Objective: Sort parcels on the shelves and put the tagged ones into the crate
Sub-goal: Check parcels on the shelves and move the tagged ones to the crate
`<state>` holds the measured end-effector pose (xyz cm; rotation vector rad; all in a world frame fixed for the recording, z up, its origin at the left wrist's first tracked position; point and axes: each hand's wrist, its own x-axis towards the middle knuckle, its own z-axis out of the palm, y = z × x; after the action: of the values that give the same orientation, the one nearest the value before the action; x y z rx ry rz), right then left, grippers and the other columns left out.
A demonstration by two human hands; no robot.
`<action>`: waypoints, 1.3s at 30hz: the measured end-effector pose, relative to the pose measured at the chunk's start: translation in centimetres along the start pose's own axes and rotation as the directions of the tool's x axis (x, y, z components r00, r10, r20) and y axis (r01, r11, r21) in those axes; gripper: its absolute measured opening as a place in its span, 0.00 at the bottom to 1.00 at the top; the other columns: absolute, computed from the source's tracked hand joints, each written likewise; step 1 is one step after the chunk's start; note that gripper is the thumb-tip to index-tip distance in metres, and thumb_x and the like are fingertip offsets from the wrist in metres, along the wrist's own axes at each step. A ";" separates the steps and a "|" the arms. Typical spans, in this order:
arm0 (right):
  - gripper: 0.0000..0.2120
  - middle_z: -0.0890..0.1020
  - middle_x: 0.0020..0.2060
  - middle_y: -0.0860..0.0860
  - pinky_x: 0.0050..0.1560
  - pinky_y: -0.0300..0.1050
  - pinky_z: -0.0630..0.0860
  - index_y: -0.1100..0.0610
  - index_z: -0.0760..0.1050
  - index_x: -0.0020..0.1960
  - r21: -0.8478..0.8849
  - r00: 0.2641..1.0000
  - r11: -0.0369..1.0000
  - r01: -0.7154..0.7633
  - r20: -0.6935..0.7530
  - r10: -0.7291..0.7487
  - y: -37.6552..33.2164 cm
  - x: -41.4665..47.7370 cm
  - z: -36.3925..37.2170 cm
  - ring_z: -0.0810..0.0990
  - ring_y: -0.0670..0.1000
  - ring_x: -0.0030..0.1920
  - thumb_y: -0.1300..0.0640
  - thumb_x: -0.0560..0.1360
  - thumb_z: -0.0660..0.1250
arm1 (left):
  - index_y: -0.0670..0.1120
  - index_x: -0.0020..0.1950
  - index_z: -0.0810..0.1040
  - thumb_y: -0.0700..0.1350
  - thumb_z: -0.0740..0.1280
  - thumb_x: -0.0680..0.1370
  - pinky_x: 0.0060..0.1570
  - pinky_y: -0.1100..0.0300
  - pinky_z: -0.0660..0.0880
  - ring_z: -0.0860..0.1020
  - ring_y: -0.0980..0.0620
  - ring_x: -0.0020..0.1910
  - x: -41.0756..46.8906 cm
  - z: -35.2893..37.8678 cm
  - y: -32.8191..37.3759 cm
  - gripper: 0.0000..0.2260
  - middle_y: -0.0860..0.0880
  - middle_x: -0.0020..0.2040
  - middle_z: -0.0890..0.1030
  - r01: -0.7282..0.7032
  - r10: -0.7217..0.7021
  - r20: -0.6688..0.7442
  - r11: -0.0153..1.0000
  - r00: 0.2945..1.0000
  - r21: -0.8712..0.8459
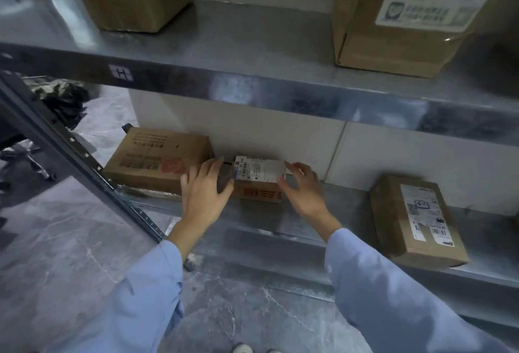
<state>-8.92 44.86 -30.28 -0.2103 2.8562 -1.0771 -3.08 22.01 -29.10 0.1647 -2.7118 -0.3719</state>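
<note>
the small parcel sits on the lower shelf, back against the white wall and just beside a wider flat carton on its left. it is a brown cardboard box, low and oblong, with red print along its near face. a white shipping label with barcodes and small dark text covers most of its top.

the left hand lies against the parcel's left end. its fingers are stretched out straight along that side and the thumb touches the near corner, so they are released rather than clenched. the right hand is at the other end. its fingers are bent round the right edge, grasping the small parcel, with the thumb on the near top corner of the label.

both sleeves are light blue. further right on the same shelf, well apart, lies another labelled parcel. the upper shelf carries two more brown boxes, one at each side.
</note>
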 end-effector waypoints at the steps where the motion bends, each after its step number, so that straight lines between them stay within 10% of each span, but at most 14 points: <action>1: 0.27 0.64 0.75 0.49 0.72 0.48 0.59 0.48 0.65 0.76 -0.048 1.000 0.999 0.013 0.009 -0.012 -0.4 0.0 -0.1 0.59 0.53 0.74 0.38 0.80 0.59 | 0.47 0.70 0.74 0.53 0.69 0.76 0.50 0.51 0.63 0.73 0.41 0.59 0.0 -0.5 -0.2 0.24 0.48 0.66 0.77 0.004 -0.005 0.009 1.000 1.000 0.027; 20: 0.39 0.54 0.78 0.49 0.73 0.54 0.57 0.45 0.52 0.80 -0.303 0.985 0.938 0.169 0.091 -0.148 -11.3 1.6 4.8 0.52 0.54 0.77 0.33 0.75 0.61 | 0.49 0.78 0.61 0.66 0.54 0.78 0.63 0.47 0.60 0.63 0.42 0.71 1.8 -6.6 -14.5 0.33 0.47 0.75 0.67 0.080 -0.127 0.147 0.954 0.981 0.288; 39: 0.39 0.61 0.76 0.51 0.74 0.48 0.59 0.50 0.56 0.80 -0.176 0.997 0.981 0.077 0.040 -0.071 -16.0 -0.6 12.8 0.59 0.54 0.75 0.41 0.75 0.69 | 0.49 0.73 0.69 0.60 0.70 0.73 0.64 0.44 0.64 0.65 0.40 0.70 1.8 -4.1 -19.3 0.32 0.47 0.74 0.68 0.009 -0.012 0.191 1.000 0.981 0.011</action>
<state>-5.10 24.74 -29.31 -0.3459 2.9352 -0.8202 -1.91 2.25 -30.27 0.1533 -2.9040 -0.3952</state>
